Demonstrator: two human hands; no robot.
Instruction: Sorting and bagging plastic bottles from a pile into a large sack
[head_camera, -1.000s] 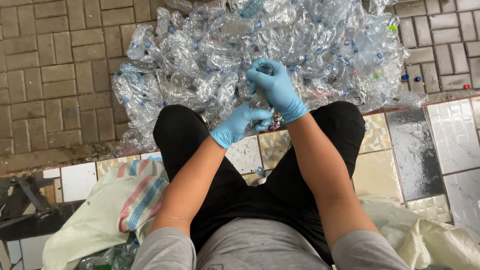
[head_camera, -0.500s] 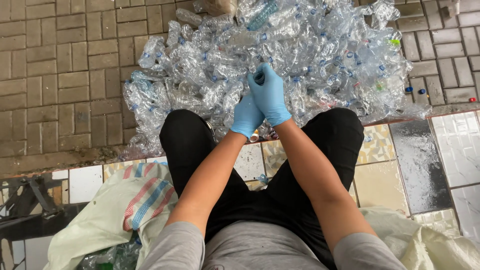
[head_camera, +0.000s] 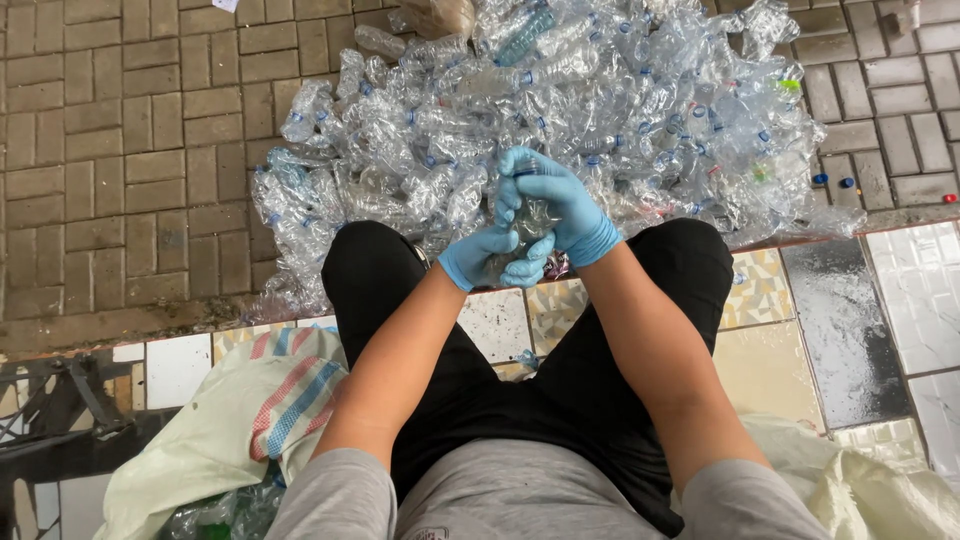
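Brick paving (head_camera: 130, 150) fills the upper ground; below it, a tiled step (head_camera: 850, 300) where the person sits, knees apart, in black shorts (head_camera: 520, 400).

Heap of crushed clear plastic bottles (head_camera: 420, 140) lies on the bricks just past the knees, many with blue caps on. A few loose blue caps (head_camera: 830, 181) sit on the bricks at the heap's right edge.

Both hands in blue gloves, raised together between the knees, at the heap's near edge. Left hand (head_camera: 490, 262): fingers curled shut around the lower end of one clear bottle (head_camera: 533, 218), palm turned up. Right hand (head_camera: 560, 200): closed over the top of the same bottle, fingers wrapped down over it, wrist bent. Forearms converge from the shoulders, elbows out.

Progress, as a judgement: the heap looks large and mostly unworked. A pale sack with a striped red-blue band (head_camera: 270, 410) lies open at the person's left, some clear bottles (head_camera: 215, 515) showing in its mouth. Another pale sack (head_camera: 860, 480) at the right; contents not visible. Only a small share seems bagged.
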